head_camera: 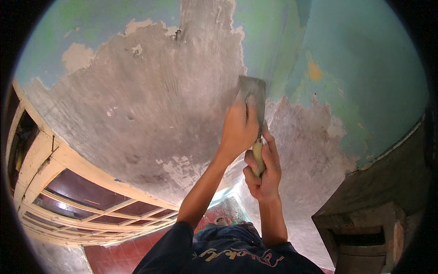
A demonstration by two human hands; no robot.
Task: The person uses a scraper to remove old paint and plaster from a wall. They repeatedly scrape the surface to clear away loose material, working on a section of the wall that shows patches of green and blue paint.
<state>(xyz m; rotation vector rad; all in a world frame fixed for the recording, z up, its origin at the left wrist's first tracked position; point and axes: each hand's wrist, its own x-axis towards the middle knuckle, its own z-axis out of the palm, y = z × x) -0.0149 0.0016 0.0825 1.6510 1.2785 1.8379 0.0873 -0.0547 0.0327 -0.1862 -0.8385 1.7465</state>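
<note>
My right hand point(265, 167) is closed around the pale handle of a flat rectangular metal trowel point(256, 87). The blade points up and lies at the plastered wall point(164, 92), near a corner. The fingers of my left hand point(241, 123) press on the blade's face; they are slightly blurred, and no separate object shows in that hand. Around the blade, bare grey plaster meets old green and blue paint point(263, 44) along a ragged edge. Whether the blade's whole edge touches the wall cannot be told.
A cream wooden frame with glass panes point(85, 191) runs along the lower left. At the lower right stands a dark box-like structure point(362, 219) with a slot. Red floor tiles point(126, 251) show below. A small hole point(178, 33) and pale patches mark the wall.
</note>
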